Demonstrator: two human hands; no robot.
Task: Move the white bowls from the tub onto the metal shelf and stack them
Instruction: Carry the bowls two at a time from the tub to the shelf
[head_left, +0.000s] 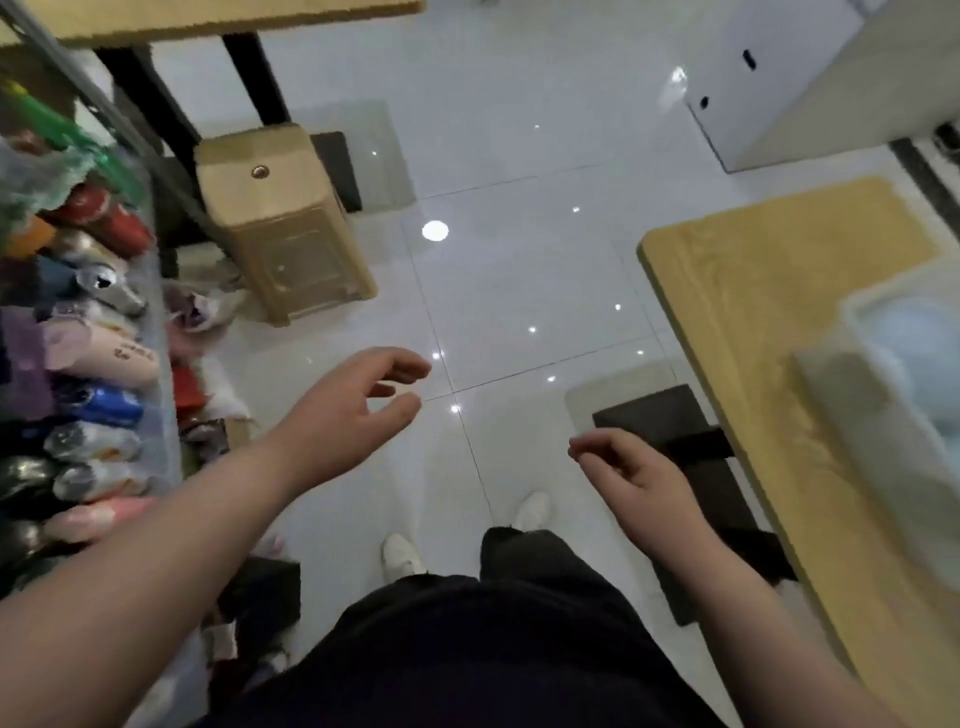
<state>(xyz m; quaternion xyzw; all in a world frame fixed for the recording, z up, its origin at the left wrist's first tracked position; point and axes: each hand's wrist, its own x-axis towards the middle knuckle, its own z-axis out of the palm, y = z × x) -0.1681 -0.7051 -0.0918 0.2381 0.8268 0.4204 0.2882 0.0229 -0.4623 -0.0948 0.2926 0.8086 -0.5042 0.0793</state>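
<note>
Hands hung empty over floor (519, 156).
Left hand (353, 405) fingers parted wide; right hand (628, 478) fingers loosely curled; tub (857, 374) lay right of them.

The floor (519, 218) at centre frame is glossy white tile. At right, a matt wood-grain tabletop (753, 332) bears a translucent plastic tub (883, 395). Upper left, a tan plastic stool (280, 218).

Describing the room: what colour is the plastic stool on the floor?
The stool is tan; head view shows it.
</note>
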